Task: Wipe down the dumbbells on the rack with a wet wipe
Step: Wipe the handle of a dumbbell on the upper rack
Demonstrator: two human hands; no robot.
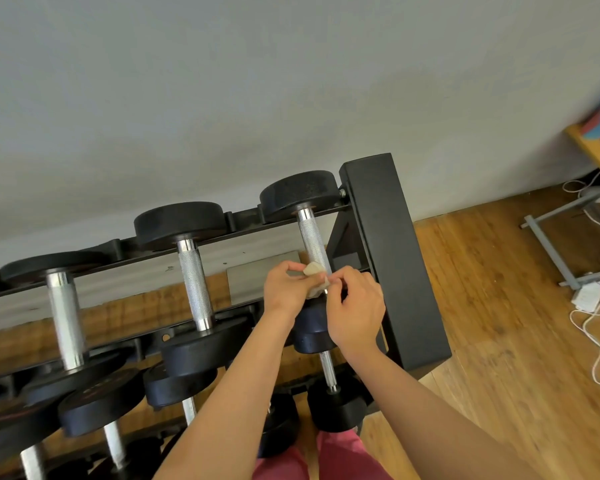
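Note:
A black rack (388, 244) holds several black dumbbells with knurled steel handles. Both hands are over the rightmost top-row dumbbell (310, 237), near the lower end of its handle. My left hand (286, 289) and my right hand (355, 311) both pinch a small crumpled whitish wet wipe (315, 271) between their fingertips, right beside the handle. Whether the wipe touches the steel I cannot tell. The near head of that dumbbell is partly hidden under my hands.
Two more top-row dumbbells (193, 268) lie to the left, and a lower row (329, 393) sits below my arms. A grey wall stands behind the rack. On the wood floor at right lie white cables (596, 327) and a grey metal frame (551, 251).

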